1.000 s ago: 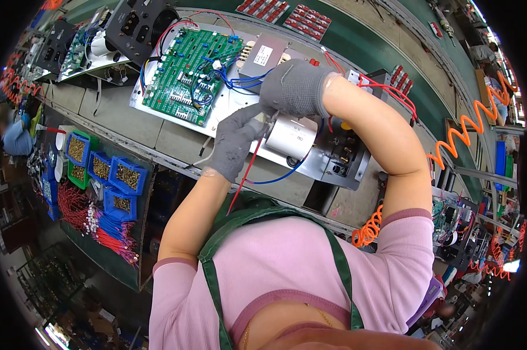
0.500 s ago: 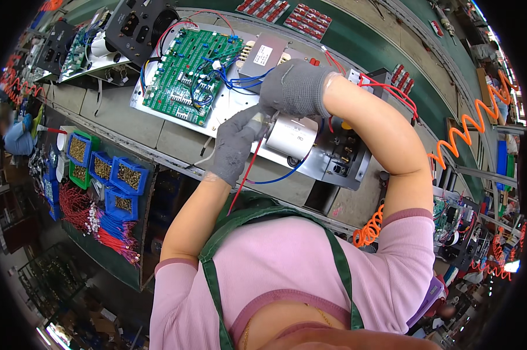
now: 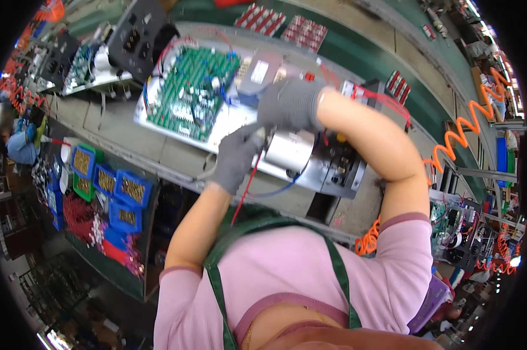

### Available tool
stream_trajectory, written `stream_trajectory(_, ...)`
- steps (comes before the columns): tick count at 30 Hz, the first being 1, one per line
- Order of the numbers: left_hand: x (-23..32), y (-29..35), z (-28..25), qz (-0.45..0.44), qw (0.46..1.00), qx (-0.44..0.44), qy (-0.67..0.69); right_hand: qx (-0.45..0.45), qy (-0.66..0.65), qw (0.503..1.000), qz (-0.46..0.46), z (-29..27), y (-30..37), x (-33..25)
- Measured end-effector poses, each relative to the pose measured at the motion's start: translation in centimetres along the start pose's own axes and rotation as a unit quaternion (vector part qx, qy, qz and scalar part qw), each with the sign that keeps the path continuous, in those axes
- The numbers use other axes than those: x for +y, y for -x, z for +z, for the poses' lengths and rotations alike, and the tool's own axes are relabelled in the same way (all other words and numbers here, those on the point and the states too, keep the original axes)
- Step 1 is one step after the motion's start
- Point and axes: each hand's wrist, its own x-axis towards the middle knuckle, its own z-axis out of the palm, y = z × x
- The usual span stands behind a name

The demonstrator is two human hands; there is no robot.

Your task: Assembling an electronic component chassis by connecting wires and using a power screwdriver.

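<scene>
Both my hands wear grey gloves and meet at the left end of a silver metal cylinder, which lies on its side on a metal chassis. With closed fingers, my left hand pinches at that end, where the upper end of a red wire meets the fingertips. My right hand is bent over the cylinder from above, its fingers curled in against the left fingertips; what they grip is hidden. A blue wire loops below the cylinder. Left of my hands, a green circuit board is mounted on the chassis.
Blue bins of small brass-coloured parts stand on a side table at left, near bundled red and blue wires. Another open chassis stands at far left. Red-and-white parts lie beyond the bench. An orange coiled hose hangs at right.
The whole view has shifted slightly and blurred. My hands stay together at the cylinder's left end, with only a small change in the right hand's pose.
</scene>
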Motion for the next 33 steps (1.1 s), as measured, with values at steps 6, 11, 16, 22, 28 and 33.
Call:
stream_trajectory(6, 0.5, -0.2, 0.0, 0.015, 0.997, -0.023, 0.067, -0.033, -0.004, 0.999, 0.018, -0.6, 0.6, 0.6)
stream_trajectory(11, 1.7, 0.3, 0.0, 0.056, 0.997, -0.04, 0.02, -0.007, 0.004, 1.0, 0.012, -0.8, 1.0, 0.4)
stream_trajectory(16, 1.7, -0.8, -0.6, 0.032, 0.995, -0.097, 0.009, -0.031, -0.027, 0.999, 0.002, -1.5, 1.2, 0.9)
stream_trajectory(22, 0.9, -1.3, -2.5, 0.03, 0.99, -0.128, -0.05, 0.32, -0.135, 0.937, -0.039, -12.7, -5.2, 5.9)
stream_trajectory(28, 1.5, -2.0, -2.9, 0.02, 0.973, -0.232, -0.005, 0.375, 0.108, 0.816, 0.427, -16.3, -12.2, 22.8)
stream_trajectory(33, 2.0, -2.2, -3.5, -0.028, 0.956, -0.282, 0.08, 0.371, -0.073, 0.75, 0.542, -12.0, -10.4, 31.6)
